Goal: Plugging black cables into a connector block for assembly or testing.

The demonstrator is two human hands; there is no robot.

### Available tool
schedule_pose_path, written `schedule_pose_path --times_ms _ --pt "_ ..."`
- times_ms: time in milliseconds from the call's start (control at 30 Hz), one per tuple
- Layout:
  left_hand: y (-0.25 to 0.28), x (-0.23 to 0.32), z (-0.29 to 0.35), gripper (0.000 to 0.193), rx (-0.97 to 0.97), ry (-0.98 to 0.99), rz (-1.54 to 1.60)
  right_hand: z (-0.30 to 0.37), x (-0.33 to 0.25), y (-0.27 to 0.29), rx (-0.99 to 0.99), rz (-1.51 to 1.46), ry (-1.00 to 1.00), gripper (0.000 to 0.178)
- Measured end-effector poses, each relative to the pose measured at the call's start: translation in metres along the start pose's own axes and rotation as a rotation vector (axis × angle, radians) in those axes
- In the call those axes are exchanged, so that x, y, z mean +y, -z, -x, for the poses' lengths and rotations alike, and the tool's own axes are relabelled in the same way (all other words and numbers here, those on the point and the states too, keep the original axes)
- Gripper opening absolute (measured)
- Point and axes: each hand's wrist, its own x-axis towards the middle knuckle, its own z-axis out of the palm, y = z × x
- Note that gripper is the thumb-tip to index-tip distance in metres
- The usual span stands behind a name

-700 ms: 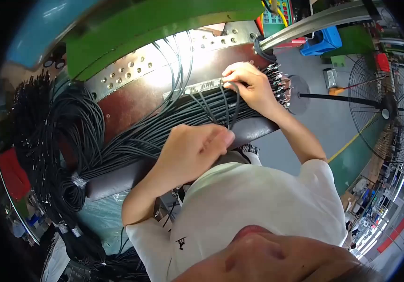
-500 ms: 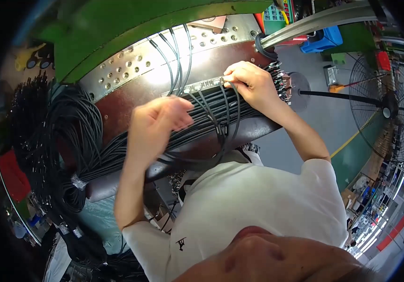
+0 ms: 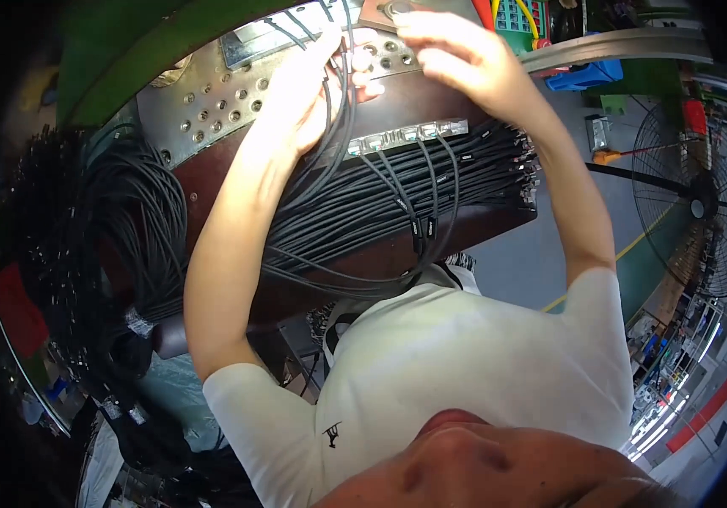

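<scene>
My left hand (image 3: pixel 308 97) has reached to the far side of the bench, its fingers curled around a few black cables (image 3: pixel 347 93); strong light washes out part of it. Up and to the right, my right hand (image 3: pixel 473 63) is open, fingers extended beside a copper-coloured block (image 3: pixel 378 14). Whether it touches the block I cannot tell. Nearer me, a narrow silver connector strip (image 3: pixel 410 134) has several black cables running from it toward me. Beneath those lies a thick bundle of black cables (image 3: pixel 363 216), its metal-tipped ends at the right.
A perforated metal plate (image 3: pixel 211 110) covers the far part of the bench, below a green panel (image 3: pixel 126 42). More cable coils (image 3: pixel 131 199) hang at the left. At the right stand a large black fan (image 3: pixel 702 199) and a blue bin (image 3: pixel 585 76).
My left hand has moved away from me and closed around the cables. My right hand has left the connector strip and moved up beside the copper-coloured block, its fingers now extended.
</scene>
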Motion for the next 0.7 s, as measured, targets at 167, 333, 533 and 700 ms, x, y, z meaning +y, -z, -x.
schedule_pose_path --times_ms 167,333,533,700 --pt "0.007 0.005 0.01 0.034 -0.101 -0.029 0.077 -0.084 -0.001 0.005 -0.258 0.006 -0.536 0.045" --pt "-0.009 0.028 0.035 0.031 -0.127 -0.051 0.234 -0.089 0.043 -0.022 -0.197 0.415 -0.296 0.028" --pt "-0.036 0.012 0.094 0.033 0.036 0.161 0.232 -0.054 -0.006 -0.077 0.252 0.149 0.075 0.027" --pt "-0.007 0.018 0.162 0.031 -0.083 0.15 0.277 -0.035 0.019 -0.044 -0.111 0.406 0.089 0.03"
